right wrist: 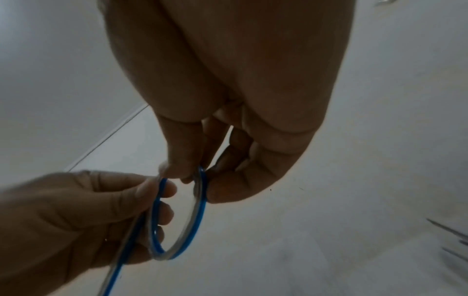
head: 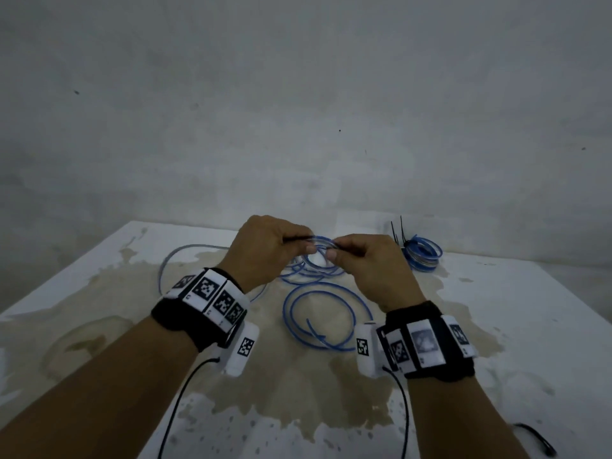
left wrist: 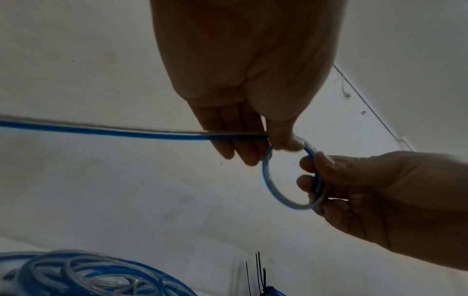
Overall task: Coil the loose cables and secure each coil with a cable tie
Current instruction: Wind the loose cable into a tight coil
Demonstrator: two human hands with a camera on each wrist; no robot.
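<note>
Both hands are raised above the white table (head: pixel 496 309) and hold a small loop of blue-and-clear cable (head: pixel 322 240) between them. My left hand (head: pixel 306 245) pinches the loop's left side (left wrist: pixel 266 174), and the cable's tail (left wrist: pixel 101 131) runs away from the fingers. On the other side, my right hand (head: pixel 332 252) pinches the loop (right wrist: pixel 195 226) between thumb and fingertips (right wrist: pixel 187 176). More of this cable lies in loose loops (head: pixel 318 313) on the table under the hands. A wound blue coil (head: pixel 422 255) sits at the back right, with black cable ties (head: pixel 397 231) beside it.
The table is stained brown (head: pixel 281 392) across its middle and backs onto a grey wall (head: pixel 298 111). A long arc of cable (head: pixel 185 256) curves out at the left. Thin black wrist leads (head: pixel 178 402) hang below both forearms, and a dark cord (head: pixel 536 442) lies at the near right.
</note>
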